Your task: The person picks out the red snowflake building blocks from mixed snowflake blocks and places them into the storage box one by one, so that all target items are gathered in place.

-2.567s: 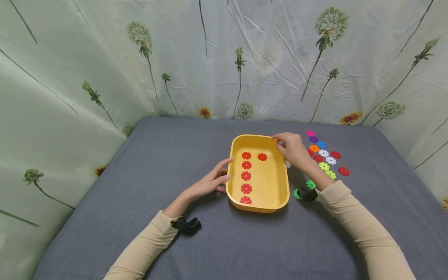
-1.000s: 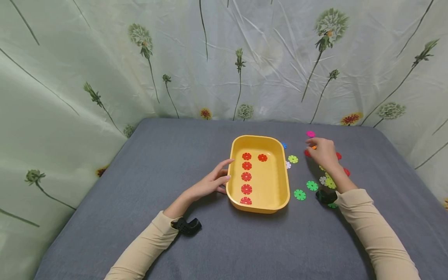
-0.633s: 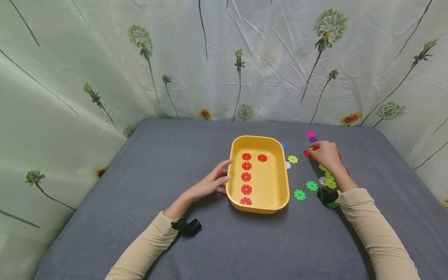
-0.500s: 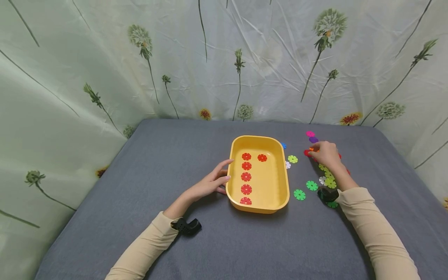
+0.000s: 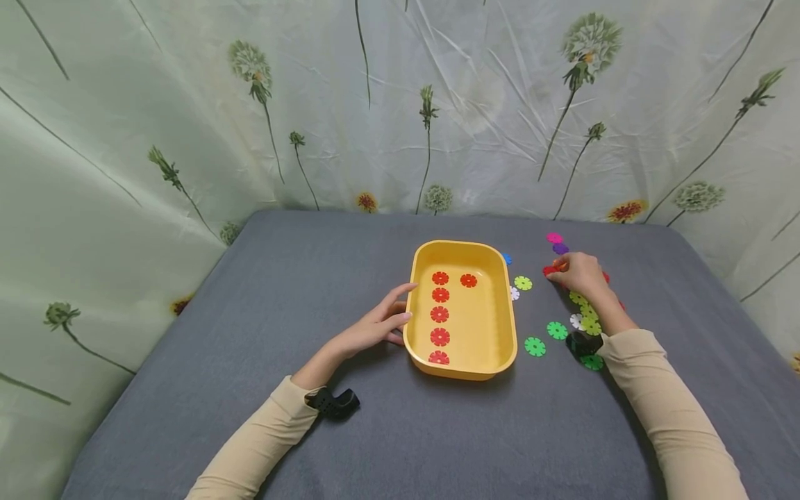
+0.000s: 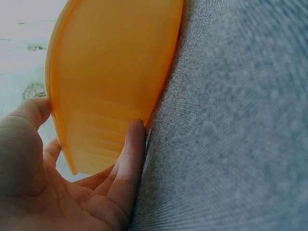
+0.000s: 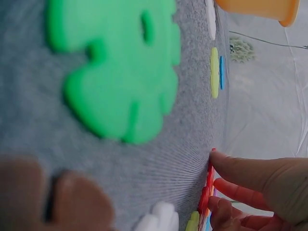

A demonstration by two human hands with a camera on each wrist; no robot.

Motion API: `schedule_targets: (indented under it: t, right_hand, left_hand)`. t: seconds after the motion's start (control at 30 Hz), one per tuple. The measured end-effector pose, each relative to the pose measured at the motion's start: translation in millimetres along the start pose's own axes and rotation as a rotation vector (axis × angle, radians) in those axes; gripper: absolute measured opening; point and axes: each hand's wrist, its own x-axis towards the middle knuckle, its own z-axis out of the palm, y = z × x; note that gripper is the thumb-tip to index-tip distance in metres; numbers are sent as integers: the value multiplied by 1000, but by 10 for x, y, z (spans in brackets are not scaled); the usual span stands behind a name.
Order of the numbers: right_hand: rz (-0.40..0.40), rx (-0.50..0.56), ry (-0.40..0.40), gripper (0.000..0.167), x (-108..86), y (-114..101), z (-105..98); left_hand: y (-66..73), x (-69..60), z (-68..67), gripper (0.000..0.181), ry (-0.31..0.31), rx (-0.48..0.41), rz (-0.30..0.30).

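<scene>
A yellow plastic tub (image 5: pixel 487 326) stands on the cloth, with several red notched flower-shaped discs (image 5: pixel 440 314) in a column along its left side and another red disc (image 5: pixel 468 280) at upper right. My left hand (image 5: pixel 369 330) touches the tub's left wall and rim, fingers spread; the left wrist view shows the fingertips against the wall (image 6: pixel 110 72). To the tub's right, my right hand (image 5: pixel 581 274) has its thumb and finger curled at a red disc (image 5: pixel 550 271), pinching its edge; the palm hides neighbouring discs. The right wrist view shows this red disc (image 7: pixel 210 175) at the thumb tip.
Loose discs lie right of the tub: pink (image 5: pixel 554 237), purple (image 5: pixel 560 248), yellow-green (image 5: pixel 523 283), white (image 5: pixel 576 321) and green (image 5: pixel 535 346), with others partly hidden. A blue disc (image 5: pixel 507 259) sits beside the tub's far right corner. A flower-printed curtain (image 5: pixel 375 104) hangs behind the table.
My right hand has moved from the tub's far right rim to the loose discs, and its fingertips have come down onto a red one. My left hand and the tub have stayed put.
</scene>
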Motion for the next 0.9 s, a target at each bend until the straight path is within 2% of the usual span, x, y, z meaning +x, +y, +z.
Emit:
schedule_targets:
  t: [0.27,0.57,0.77,0.9]
  right_hand:
    - [16,32,-28,37,23,-13,-39]
    - [-9,6,-117,38,53,-16,-101]
    - [-12,15,-112,36,54,-7,-66]
    - [-18,26,-74,35,52,7,-14]
  left_hand:
    - [6,10,-9,57,1,7,-3]
    - [3,12,-7,56,3,7,2]
    - [1,3,-5,56,3,10,0]
    - [-3,0,-6,56,1,10,-2]
